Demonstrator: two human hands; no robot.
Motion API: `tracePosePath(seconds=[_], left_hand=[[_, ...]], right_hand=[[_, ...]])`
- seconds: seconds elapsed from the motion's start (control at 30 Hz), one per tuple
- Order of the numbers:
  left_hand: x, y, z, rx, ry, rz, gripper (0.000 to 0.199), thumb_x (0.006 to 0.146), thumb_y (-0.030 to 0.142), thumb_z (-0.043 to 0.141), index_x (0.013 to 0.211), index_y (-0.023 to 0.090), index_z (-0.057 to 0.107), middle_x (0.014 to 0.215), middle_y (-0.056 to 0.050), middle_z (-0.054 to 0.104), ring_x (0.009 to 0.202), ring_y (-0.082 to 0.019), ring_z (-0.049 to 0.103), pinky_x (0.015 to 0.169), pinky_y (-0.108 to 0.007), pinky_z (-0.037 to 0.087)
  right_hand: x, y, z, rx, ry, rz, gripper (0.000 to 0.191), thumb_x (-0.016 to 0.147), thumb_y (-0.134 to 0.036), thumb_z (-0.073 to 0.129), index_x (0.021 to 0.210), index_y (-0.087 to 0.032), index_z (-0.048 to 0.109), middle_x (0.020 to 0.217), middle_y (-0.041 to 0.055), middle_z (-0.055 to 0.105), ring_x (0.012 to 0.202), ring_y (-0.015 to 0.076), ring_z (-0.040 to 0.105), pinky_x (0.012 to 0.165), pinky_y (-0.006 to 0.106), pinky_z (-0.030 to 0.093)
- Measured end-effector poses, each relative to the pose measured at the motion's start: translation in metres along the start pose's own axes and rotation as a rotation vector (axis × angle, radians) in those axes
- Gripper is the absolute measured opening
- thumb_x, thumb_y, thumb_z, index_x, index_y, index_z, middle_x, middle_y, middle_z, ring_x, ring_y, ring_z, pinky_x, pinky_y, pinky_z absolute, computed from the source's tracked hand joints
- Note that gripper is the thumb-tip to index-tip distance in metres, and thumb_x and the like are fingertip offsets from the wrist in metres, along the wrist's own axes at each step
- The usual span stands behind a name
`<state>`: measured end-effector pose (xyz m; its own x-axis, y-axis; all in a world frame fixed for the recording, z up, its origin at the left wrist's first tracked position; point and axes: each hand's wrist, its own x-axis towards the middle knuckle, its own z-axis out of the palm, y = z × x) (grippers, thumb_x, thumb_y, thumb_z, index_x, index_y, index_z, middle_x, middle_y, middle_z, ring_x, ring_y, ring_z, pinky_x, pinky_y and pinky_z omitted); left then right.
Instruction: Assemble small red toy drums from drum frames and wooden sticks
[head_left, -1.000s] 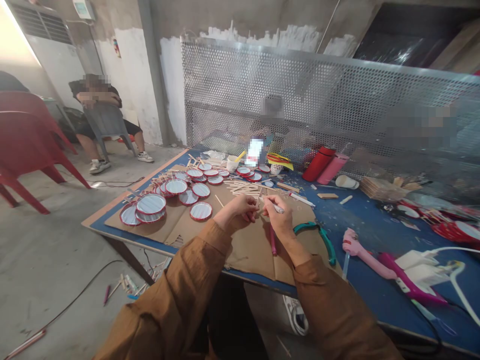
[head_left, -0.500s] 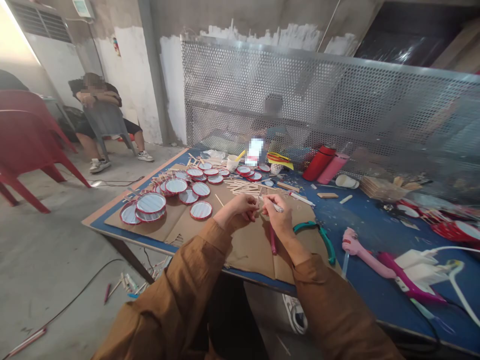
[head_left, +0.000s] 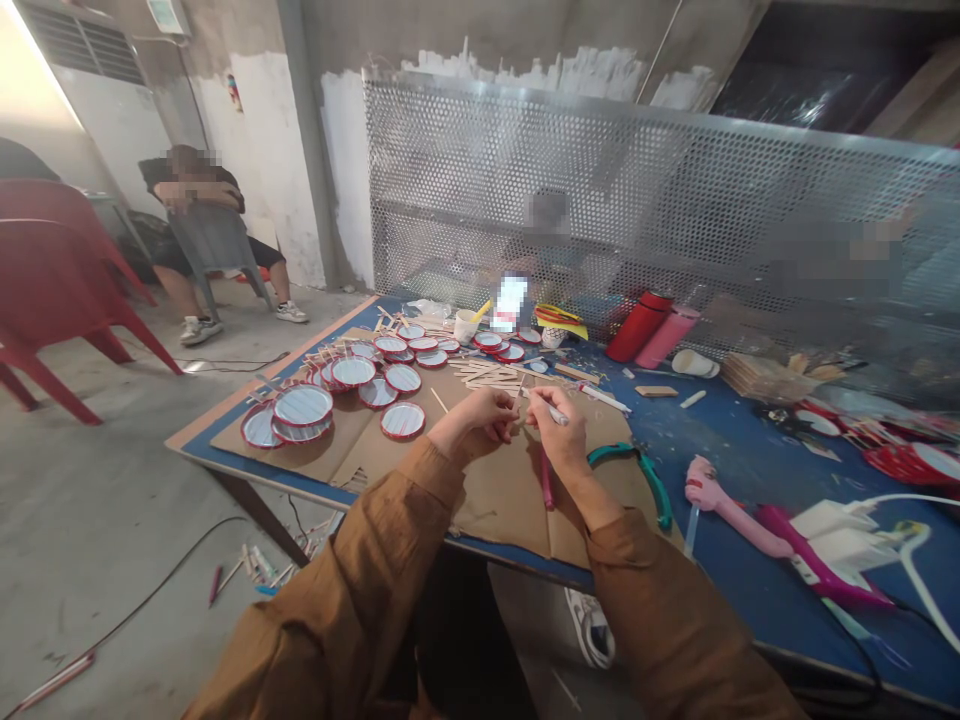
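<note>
My right hand (head_left: pixel 559 425) is closed round a white pen-like tool (head_left: pixel 556 412), its tip pointing toward my left hand. Close beside it, my left hand (head_left: pixel 484 418) is pinched; whatever lies between its fingers is too small to make out. Both hands are over a brown cardboard sheet (head_left: pixel 495 510). Under my right hand lies a dark pink stick (head_left: pixel 546 480). Beyond the hands is a pile of flat wooden sticks (head_left: pixel 487 373). Several round, red-rimmed discs (head_left: pixel 403 420) lie to the left, some stacked.
Right of the hands are a teal curved band (head_left: pixel 652 485), a pink glue gun (head_left: pixel 739 510) and a power strip (head_left: pixel 810 560). A red bottle (head_left: pixel 637 328) stands behind, before a perforated metal screen (head_left: pixel 465 160). One person sits at the far left.
</note>
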<state>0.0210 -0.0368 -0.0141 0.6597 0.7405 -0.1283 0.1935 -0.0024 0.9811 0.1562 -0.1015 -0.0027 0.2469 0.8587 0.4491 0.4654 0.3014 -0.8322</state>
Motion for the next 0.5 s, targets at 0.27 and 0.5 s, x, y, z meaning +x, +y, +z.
tracePosePath(seconds=[0.27,0.5], left_hand=[[-0.0027,0.0028,0.001,0.008,0.014,0.005,0.014,0.083,0.013,0.054,0.071,0.013,0.049,0.047,0.0,0.057,0.043,-0.012,0.06,0.045,-0.019,0.045],[-0.0021,0.0026,0.0008,0.013,0.001,0.002,0.013,0.083,0.008,0.05,0.071,0.012,0.049,0.048,0.0,0.057,0.043,-0.01,0.059,0.044,-0.017,0.045]], right_hand=[[-0.0003,0.0008,-0.0016,-0.001,0.005,-0.002,0.029,0.08,-0.046,0.054,0.081,-0.018,0.061,0.06,-0.0014,0.06,0.048,0.0127,0.058,0.052,0.024,0.048],[0.0009,0.0024,-0.0013,-0.01,-0.003,0.001,0.03,0.08,-0.048,0.054,0.081,-0.019,0.061,0.059,-0.0015,0.059,0.048,0.0128,0.058,0.051,0.024,0.049]])
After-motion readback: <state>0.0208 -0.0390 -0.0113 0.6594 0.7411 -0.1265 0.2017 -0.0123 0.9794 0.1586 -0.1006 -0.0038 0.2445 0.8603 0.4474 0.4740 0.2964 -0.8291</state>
